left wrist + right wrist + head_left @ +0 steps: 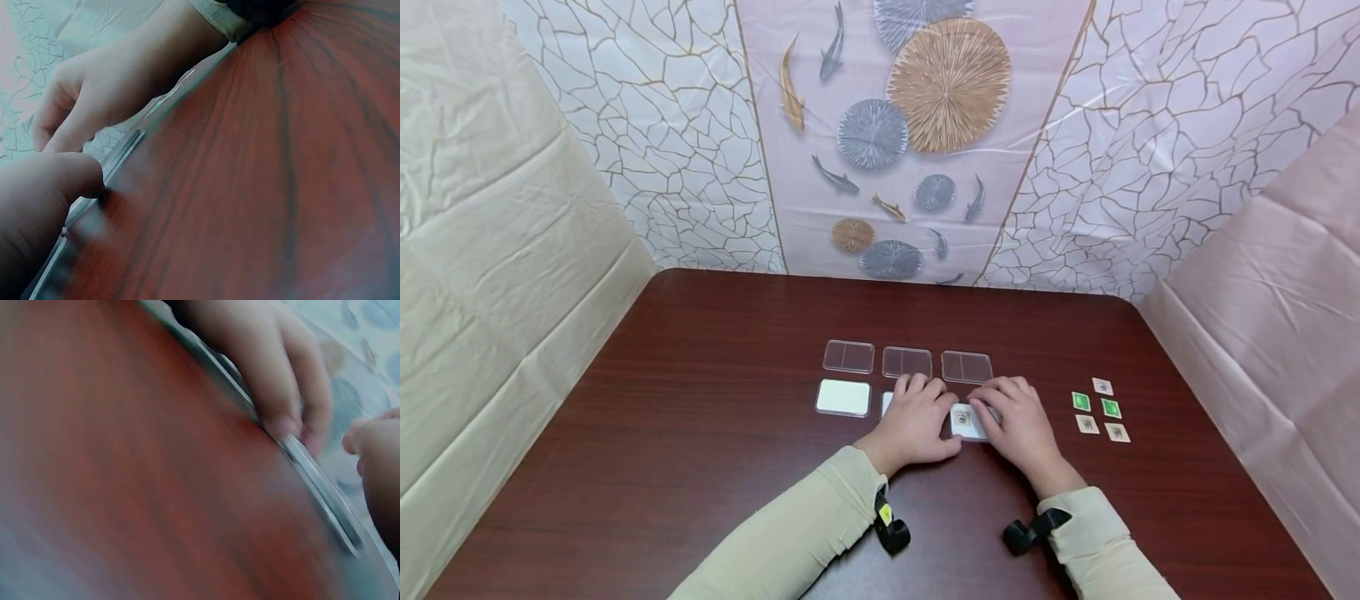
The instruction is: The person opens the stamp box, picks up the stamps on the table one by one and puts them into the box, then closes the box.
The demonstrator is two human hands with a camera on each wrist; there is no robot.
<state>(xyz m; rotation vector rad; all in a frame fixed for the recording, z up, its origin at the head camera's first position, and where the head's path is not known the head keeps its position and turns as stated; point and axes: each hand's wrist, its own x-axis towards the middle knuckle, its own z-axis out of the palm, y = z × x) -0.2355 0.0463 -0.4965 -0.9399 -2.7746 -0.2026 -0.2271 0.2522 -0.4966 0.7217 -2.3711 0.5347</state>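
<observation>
On the table in front of the person lies a shallow white case with a small square picture tile on its left half. The left hand grips the case's left end, its thumb at the near edge. A second white case is mostly covered by that hand. Bent over the right half of the white case is the right hand, its thumb and fingers pointing down in the left wrist view. What lies under its fingertips is hidden.
A third white case lies at left. Behind stand three clear lids in a row. To the right are several small square tiles, some green, some pale with a picture. Patterned cloth hangs beyond the table.
</observation>
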